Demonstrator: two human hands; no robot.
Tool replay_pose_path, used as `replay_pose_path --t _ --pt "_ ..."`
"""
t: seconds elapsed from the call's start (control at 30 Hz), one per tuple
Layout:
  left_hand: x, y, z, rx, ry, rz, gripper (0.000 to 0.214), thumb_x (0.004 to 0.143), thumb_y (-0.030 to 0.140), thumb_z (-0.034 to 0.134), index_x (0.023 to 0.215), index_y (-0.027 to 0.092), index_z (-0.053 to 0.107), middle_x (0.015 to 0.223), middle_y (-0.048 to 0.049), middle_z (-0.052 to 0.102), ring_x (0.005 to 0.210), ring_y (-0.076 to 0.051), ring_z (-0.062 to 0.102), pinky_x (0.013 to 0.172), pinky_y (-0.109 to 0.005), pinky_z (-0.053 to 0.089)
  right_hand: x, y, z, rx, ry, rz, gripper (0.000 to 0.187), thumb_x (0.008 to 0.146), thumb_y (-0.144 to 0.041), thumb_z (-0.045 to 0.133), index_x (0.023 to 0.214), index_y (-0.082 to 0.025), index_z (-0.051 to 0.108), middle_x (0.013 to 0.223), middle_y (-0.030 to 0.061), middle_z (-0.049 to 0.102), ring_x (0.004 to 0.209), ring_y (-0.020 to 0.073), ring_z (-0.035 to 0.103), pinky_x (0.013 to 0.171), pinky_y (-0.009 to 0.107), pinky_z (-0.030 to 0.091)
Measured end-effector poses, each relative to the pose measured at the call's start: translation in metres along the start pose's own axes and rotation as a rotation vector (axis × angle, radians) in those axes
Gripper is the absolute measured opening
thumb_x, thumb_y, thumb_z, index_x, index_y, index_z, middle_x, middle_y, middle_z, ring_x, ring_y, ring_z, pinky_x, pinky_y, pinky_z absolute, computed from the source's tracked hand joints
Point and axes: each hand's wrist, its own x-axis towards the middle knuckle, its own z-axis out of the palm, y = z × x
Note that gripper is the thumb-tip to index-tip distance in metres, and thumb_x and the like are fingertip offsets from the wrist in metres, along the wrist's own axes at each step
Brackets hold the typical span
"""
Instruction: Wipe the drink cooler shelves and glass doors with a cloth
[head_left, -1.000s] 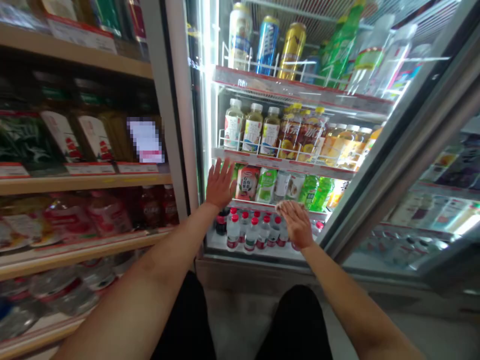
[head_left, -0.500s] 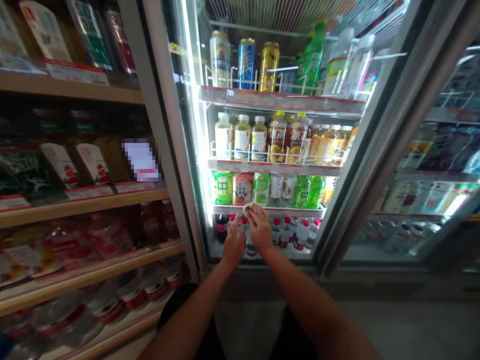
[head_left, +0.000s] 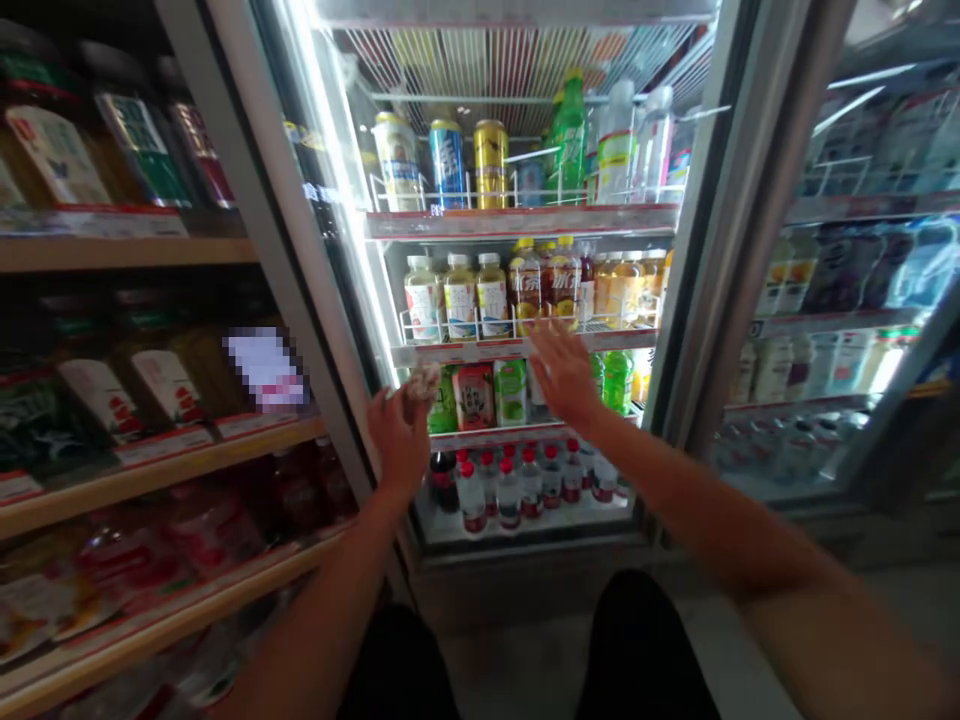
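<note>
My left hand (head_left: 399, 440) is closed round a crumpled, pale cloth (head_left: 424, 383) near the left edge of the lit drinks fridge (head_left: 521, 222). The cloth sticks out past my fingertips and covers part of a green drink carton (head_left: 444, 405). My right hand (head_left: 564, 372) is raised with its fingers stretched out and holds nothing. It appears in front of the lower middle shelf, hiding some bottles there; whether it touches anything, I cannot tell. Just above its fingertips stand dark tea bottles with yellow caps (head_left: 526, 285).
Red-capped water bottles (head_left: 508, 495) stand at the fridge bottom, and cans (head_left: 491, 165) higher up. A wooden shelf (head_left: 150, 455) with bottled drinks runs along the left. On the right is a metal door frame (head_left: 739, 260) with another fridge section beyond. My knees (head_left: 637, 640) are below.
The cloth has passed from my right hand to my left. My hands have moved apart, the left one to the left, the right one up and right. The view has shifted slightly.
</note>
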Motion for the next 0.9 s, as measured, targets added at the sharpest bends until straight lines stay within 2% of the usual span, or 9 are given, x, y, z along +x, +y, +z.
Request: replay_pose_path --t 0.1,0.23,0.37,0.47,0.53,0.6,0.77,0.83,0.9 --pt "0.038 -0.018 -0.01 0.049 0.099 0.018 0.038 0.093 0.029 0.058 0.129 0.021 0.057 0.131 -0.0126 0.06 0.134 -0.03 0.049 0.118 -0.054 0.036 0.058 0.048 -0.034 -0.158 0.182 0.081 0.056 0.105 -0.035 0.023 0.159 -0.023 0.027 0.165 0.006 0.031 0.156 0.0264 0.017 0.125 0.055 0.023" --pt "0.073 -0.033 -0.008 0.107 0.2 0.053 0.028 0.093 0.024 0.052 0.118 0.016 0.062 0.123 -0.0144 0.059 0.128 -0.03 0.05 0.116 -0.054 0.035 0.09 0.083 -0.037 -0.249 0.138 0.159 0.063 0.104 -0.046 0.022 0.162 -0.021 0.015 0.168 0.0072 0.021 0.156 0.0288 0.014 0.124 0.061 0.021" --pt "0.059 -0.03 0.014 0.187 0.216 0.175 0.035 0.091 0.021 0.051 0.124 0.017 0.062 0.126 -0.0148 0.058 0.126 -0.029 0.052 0.114 -0.05 0.037 0.08 0.088 -0.02 -0.309 0.152 0.178 0.064 0.104 -0.047 0.02 0.161 -0.018 0.019 0.168 0.0069 0.02 0.156 0.0275 0.014 0.126 0.057 0.016" --pt "0.035 -0.028 0.027 0.271 0.135 0.317 0.047 0.09 0.022 0.057 0.137 0.02 0.056 0.135 -0.017 0.055 0.129 -0.032 0.052 0.11 -0.051 0.04 0.068 0.089 -0.013 -0.325 0.19 0.145 0.061 0.104 -0.043 0.02 0.16 -0.018 0.024 0.167 0.0057 0.025 0.156 0.0256 0.016 0.127 0.052 0.016" --pt "0.031 -0.032 0.026 0.281 0.061 0.392 0.044 0.093 0.023 0.057 0.137 0.024 0.058 0.13 -0.0147 0.059 0.125 -0.031 0.056 0.106 -0.051 0.044 0.063 0.091 -0.011 -0.319 0.214 0.133 0.06 0.103 -0.039 0.023 0.159 -0.018 0.027 0.166 0.0051 0.029 0.156 0.0244 0.017 0.127 0.051 0.018" --pt "0.043 -0.038 0.016 0.288 0.03 0.432 0.039 0.095 0.023 0.056 0.133 0.029 0.062 0.121 -0.0103 0.064 0.117 -0.029 0.06 0.101 -0.05 0.048 0.059 0.093 -0.01 -0.301 0.228 0.139 0.059 0.102 -0.036 0.025 0.159 -0.019 0.028 0.165 0.0045 0.03 0.156 0.0237 0.018 0.127 0.052 0.019" --pt "0.091 -0.039 0.0 0.309 0.314 0.361 0.036 0.095 0.025 0.06 0.131 0.024 0.063 0.114 -0.0104 0.066 0.114 -0.03 0.059 0.104 -0.056 0.044 0.058 0.093 -0.011 -0.272 0.217 0.145 0.059 0.1 -0.032 0.028 0.158 -0.02 0.03 0.165 0.0035 0.03 0.156 0.0235 0.017 0.127 0.053 0.019" --pt "0.087 -0.032 0.007 0.267 0.343 0.328 0.033 0.096 0.025 0.058 0.128 0.022 0.063 0.115 -0.012 0.065 0.114 -0.03 0.059 0.103 -0.055 0.045 0.058 0.093 -0.011 -0.277 0.22 0.14 0.059 0.1 -0.032 0.028 0.158 -0.02 0.032 0.165 0.0029 0.03 0.156 0.0228 0.016 0.128 0.052 0.019" --pt "0.07 -0.023 0.018 0.234 0.279 0.368 0.027 0.096 0.023 0.056 0.121 0.024 0.066 0.114 -0.0104 0.065 0.11 -0.028 0.062 0.1 -0.052 0.05 0.058 0.094 -0.01 -0.286 0.233 0.135 0.059 0.1 -0.032 0.028 0.157 -0.018 0.034 0.165 0.0032 0.03 0.156 0.0224 0.017 0.128 0.051 0.02"
